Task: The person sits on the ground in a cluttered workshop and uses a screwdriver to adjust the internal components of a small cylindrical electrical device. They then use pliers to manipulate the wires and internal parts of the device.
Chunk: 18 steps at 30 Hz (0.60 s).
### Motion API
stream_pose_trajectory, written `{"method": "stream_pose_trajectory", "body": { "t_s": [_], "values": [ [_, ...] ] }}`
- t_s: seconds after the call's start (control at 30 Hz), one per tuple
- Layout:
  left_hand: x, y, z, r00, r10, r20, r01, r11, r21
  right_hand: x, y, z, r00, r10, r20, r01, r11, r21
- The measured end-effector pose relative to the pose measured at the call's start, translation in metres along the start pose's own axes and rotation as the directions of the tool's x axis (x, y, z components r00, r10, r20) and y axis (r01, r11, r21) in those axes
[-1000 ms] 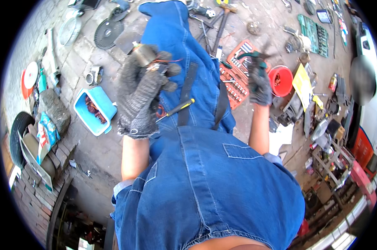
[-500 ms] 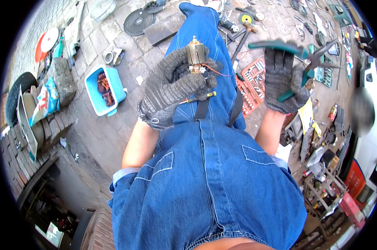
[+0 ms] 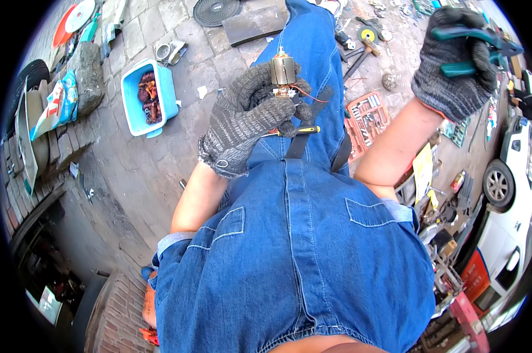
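Bright even daylight, outdoors, no hard shadows; darker pocket at lower left. Centre sharp: glove knit and denim seams read clean. Strong fisheye bend toward the rim, black vignette in the corners, paving lines curve, far-right clutter squeezed and soft. No glare, no motion blur

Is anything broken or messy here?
Yes. The small motor part in the gloved left hand has loose red wires sticking out. Tools lie scattered over the paving. The gloved right hand holds green-handled pliers up high.
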<state>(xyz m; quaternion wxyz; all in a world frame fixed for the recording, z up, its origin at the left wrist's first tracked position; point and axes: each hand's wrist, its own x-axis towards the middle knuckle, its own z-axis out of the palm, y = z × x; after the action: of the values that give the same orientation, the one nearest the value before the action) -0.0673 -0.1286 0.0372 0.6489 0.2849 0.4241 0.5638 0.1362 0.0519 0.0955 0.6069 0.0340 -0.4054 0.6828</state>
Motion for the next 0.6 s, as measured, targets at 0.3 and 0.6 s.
{"method": "stream_pose_trajectory", "body": {
  "t_s": [0.3,0.6],
  "values": [
    [-0.003,0.012,-0.02,0.99,-0.141,-0.015,0.142,0.982,0.127,-0.104,-0.031,-0.01,0.397,0.698,-0.595,-0.86,0.057,-0.507],
    [-0.007,0.013,-0.025,0.984,-0.178,0.026,0.164,0.946,0.279,-0.095,-0.034,0.01,0.3,0.928,-0.221,-0.411,-0.083,-0.908]
  ]
}}
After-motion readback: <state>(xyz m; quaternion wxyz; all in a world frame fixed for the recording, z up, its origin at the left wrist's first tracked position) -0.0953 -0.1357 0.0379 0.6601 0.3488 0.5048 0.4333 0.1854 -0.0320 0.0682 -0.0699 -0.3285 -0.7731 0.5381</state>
